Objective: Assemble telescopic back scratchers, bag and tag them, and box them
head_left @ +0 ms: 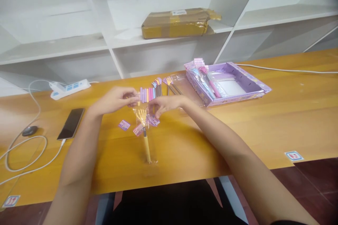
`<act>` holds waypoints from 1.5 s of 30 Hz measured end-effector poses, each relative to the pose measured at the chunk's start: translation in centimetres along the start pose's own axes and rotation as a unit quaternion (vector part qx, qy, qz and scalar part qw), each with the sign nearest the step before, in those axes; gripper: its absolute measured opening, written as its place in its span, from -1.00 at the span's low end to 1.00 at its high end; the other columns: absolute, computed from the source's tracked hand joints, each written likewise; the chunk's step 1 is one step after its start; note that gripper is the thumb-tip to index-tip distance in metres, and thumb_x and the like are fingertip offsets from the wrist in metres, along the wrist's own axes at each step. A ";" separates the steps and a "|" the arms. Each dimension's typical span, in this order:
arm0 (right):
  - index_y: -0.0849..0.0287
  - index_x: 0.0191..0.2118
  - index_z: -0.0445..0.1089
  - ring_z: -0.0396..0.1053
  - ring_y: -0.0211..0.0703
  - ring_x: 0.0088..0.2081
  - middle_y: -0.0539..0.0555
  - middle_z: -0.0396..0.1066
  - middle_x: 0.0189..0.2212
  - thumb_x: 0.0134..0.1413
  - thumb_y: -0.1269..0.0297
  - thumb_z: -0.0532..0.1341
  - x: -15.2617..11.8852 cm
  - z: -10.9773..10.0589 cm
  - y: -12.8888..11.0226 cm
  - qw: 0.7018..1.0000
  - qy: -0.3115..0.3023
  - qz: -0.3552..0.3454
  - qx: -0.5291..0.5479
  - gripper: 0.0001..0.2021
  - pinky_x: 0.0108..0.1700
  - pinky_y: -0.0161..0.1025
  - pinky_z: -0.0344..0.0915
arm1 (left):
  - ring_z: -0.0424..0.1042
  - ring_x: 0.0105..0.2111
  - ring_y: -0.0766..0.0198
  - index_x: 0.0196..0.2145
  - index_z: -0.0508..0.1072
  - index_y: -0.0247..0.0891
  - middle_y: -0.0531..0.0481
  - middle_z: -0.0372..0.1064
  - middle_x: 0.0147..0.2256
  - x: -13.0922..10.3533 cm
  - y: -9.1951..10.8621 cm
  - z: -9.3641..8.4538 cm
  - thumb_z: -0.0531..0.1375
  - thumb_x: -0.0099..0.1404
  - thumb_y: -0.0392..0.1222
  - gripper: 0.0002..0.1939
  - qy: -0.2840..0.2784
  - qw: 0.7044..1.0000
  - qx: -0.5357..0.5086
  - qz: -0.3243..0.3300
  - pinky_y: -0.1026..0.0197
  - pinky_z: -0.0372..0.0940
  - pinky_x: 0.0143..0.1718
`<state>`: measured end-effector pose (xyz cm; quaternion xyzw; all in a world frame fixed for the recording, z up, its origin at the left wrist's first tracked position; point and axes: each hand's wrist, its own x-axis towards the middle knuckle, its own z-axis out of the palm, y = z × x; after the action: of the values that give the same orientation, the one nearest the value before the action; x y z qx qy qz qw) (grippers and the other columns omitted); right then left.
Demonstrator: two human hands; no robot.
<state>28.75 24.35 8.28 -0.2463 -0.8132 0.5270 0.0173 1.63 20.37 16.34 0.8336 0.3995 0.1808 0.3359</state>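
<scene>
A yellow hand-shaped back scratcher lies in a clear plastic bag in front of me. Behind it, a row of coloured handles in purple, yellow, pink and blue lies side by side. At the row's left end, my left hand has its fingers pinched together by a yellow handle; what they grip is unclear. My right hand hangs loosely curled over small printed cards, thumb apart from the fingers, near the bag's top. Another card lies to the left. More back scratchers with hand-shaped heads lie behind.
A purple open box at the back right holds bagged back scratchers. On the left are a phone on a cable, a black mouse-like object and a power strip. A taped carton sits on the shelf.
</scene>
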 end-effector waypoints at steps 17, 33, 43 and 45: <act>0.20 -0.28 0.48 0.38 -0.18 -0.30 0.06 0.55 -0.28 0.16 0.22 0.49 2.3 1.7 1.9 0.969 0.071 0.125 -0.202 -0.77 -0.28 -0.27 0.15 | 0.56 -0.36 0.27 -0.13 0.62 -0.20 0.00 0.63 -0.36 0.2 -0.6 0.2 0.25 0.53 0.07 -0.71 0.048 0.998 -0.033 -0.033 0.24 0.44 -0.24; 0.10 0.06 0.43 0.48 -0.20 -0.39 0.02 0.55 -0.26 0.44 0.06 0.37 -4.6 -1.6 -2.6 0.955 0.274 -0.066 0.088 -0.72 -0.36 -0.22 0.47 | 0.54 -0.40 0.28 -0.36 0.56 -0.23 -0.05 0.59 -0.40 0.4 -0.1 0.7 0.23 0.55 0.12 -0.57 0.070 0.997 -0.019 -0.005 0.23 0.40 -0.28; 0.08 -0.10 0.50 0.40 -0.24 -0.22 -0.01 0.43 -0.24 0.38 -0.13 0.44 -3.9 1.2 -6.1 0.865 0.414 -0.265 0.104 -0.63 -0.12 -0.24 0.42 | 0.43 -0.46 0.31 -0.41 0.60 -0.26 -0.05 0.51 -0.46 0.9 0.0 1.3 0.30 0.49 0.26 -0.47 0.085 0.990 -0.113 0.016 0.23 0.32 -0.35; 0.06 0.00 0.43 0.40 -0.28 -0.30 -0.03 0.45 -0.25 0.36 -0.14 0.45 -3.3 1.8 -6.2 0.870 0.386 -0.278 0.130 -0.59 -0.24 -0.28 0.40 | 0.42 -0.48 0.31 -0.41 0.60 -0.26 -0.03 0.48 -0.47 1.1 -0.1 1.4 0.31 0.48 0.29 -0.45 0.078 0.986 -0.146 0.015 0.23 0.32 -0.38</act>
<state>28.75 19.46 13.62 -0.1893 -0.7007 0.4642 0.5077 3.03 20.66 15.34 0.7649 0.3816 0.3067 0.4186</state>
